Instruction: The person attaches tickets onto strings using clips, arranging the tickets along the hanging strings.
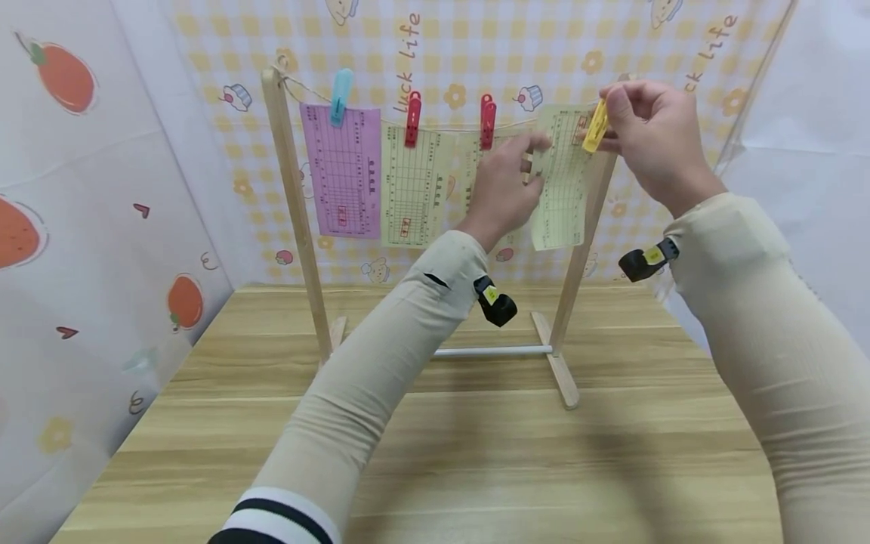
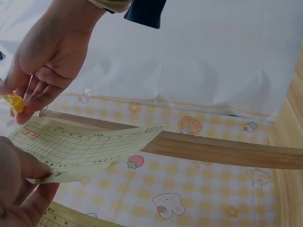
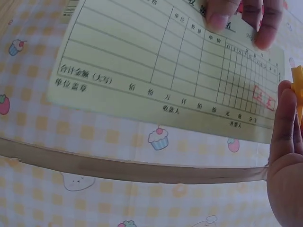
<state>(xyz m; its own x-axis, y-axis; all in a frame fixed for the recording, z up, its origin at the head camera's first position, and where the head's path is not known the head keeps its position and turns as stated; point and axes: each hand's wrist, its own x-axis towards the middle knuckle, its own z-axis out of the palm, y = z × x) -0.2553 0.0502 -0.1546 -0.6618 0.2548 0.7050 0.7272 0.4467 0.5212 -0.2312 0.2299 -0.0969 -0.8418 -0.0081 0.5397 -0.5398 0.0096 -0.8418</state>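
In the head view my left hand (image 1: 503, 185) pinches the left edge of a pale green receipt slip (image 1: 560, 189) at the right end of the string. The left wrist view shows the slip (image 2: 85, 146) between thumb and fingers, its free end curving outward. My right hand (image 1: 662, 140) holds a yellow clothespin (image 1: 596, 127) between thumb and fingers, by the slip's upper right corner and close to the right post. To the left, a purple slip (image 1: 343, 181) hangs under a blue clothespin (image 1: 340, 98), and a pale green slip (image 1: 414, 189) under a red clothespin (image 1: 413, 119).
Another red clothespin (image 1: 487, 121) grips a further slip partly hidden behind my left hand. Wooden posts (image 1: 295, 196) carry the string, with a white bar (image 1: 492, 351) low between them. The rack stands on a wood-grain table (image 1: 476, 453) before a checked cloth (image 1: 462, 45).
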